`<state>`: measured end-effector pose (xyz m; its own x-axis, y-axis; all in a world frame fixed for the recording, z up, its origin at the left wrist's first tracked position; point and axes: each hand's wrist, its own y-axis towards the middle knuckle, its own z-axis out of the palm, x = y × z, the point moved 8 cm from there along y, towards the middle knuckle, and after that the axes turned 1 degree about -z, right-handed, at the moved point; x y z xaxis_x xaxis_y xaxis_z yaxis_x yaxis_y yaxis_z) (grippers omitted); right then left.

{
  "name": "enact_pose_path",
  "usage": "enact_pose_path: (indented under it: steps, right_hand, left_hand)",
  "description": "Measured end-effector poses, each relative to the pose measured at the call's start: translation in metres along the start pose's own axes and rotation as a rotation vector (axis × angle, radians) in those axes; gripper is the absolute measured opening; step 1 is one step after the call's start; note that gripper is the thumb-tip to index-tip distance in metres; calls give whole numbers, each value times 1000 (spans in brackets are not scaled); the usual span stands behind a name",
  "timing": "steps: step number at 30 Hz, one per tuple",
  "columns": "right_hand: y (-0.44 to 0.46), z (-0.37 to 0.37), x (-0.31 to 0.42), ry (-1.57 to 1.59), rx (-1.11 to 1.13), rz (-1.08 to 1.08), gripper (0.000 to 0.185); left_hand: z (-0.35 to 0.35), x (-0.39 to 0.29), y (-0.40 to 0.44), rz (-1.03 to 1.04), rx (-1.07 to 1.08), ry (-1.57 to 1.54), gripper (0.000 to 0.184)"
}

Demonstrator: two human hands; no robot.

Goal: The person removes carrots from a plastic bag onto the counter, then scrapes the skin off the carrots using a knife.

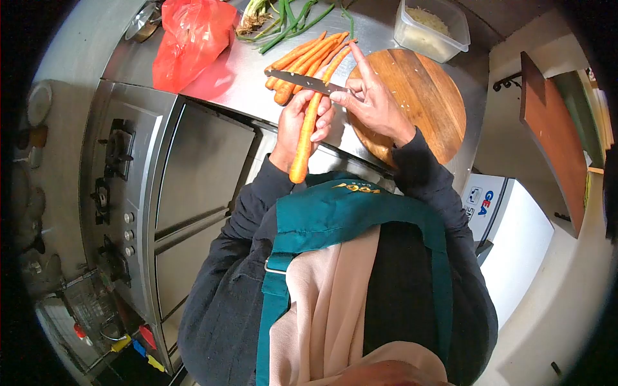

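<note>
My left hand (298, 130) is wrapped round a long carrot (304, 149), whose thick end points down toward my apron. In my right hand (380, 106) is a knife (297, 80), gripped near its handle, with small bits stuck to the dark blade. The blade lies across the carrot just above my left fingers; whether it cuts into the skin I cannot tell. My right index finger stretches up along the carrot's thin end. Just beyond both hands, a pile of several carrots (308, 56) rests on the metal counter (257, 96).
A round wooden cutting board (425, 103) lies under and beside my right wrist. Behind it stands a plastic tub (430, 48) of pale shreds. Green onions (290, 27) and a red plastic bag (192, 45) sit at the back left. A gas stove (119, 193) is on the left.
</note>
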<state>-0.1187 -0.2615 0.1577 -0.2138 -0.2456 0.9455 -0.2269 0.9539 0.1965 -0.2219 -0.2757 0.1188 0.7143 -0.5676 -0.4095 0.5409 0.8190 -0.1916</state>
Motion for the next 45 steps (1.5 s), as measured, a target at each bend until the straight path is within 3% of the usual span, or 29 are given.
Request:
enact_pose_path:
  steps: [3,5,24,26,30,33,35,39,42,44,45]
  right_hand:
    - [2,-3,4,-8,-27,-34,81]
    - [4,-8,4,-206,-56,-81,79]
    - [13,-24,-9,-374,-168,-110,55]
    - [13,-26,-13,-337,-177,-104,49]
    - [17,-30,-21,-226,-246,-222,47]
    - [19,-30,-26,-27,-190,-177,44]
    - [15,-30,-23,-129,-164,-44,42]
    - [16,-30,-26,-37,-165,-60,43]
    - [18,-31,-29,-137,-154,-28,42]
    - [20,-35,-25,109,-201,-138,40]
    - [19,-35,-27,67,-160,-70,38]
  left_hand:
    - [2,-1,3,-4,67,-21,19]
    - [5,-2,4,-6,109,-48,20]
    - [9,-4,-1,-9,39,8,24]
    - [7,-3,0,-24,44,30,42]
    - [7,-2,-1,-19,68,26,30]
    - [8,1,-1,-29,85,15,28]
    - [8,1,1,-24,89,-3,27]
    - [7,2,3,-43,96,-22,28]
    - [10,3,2,-57,87,-39,28]
    - [13,3,1,-58,105,6,25]
    - [13,4,1,-58,104,5,25]
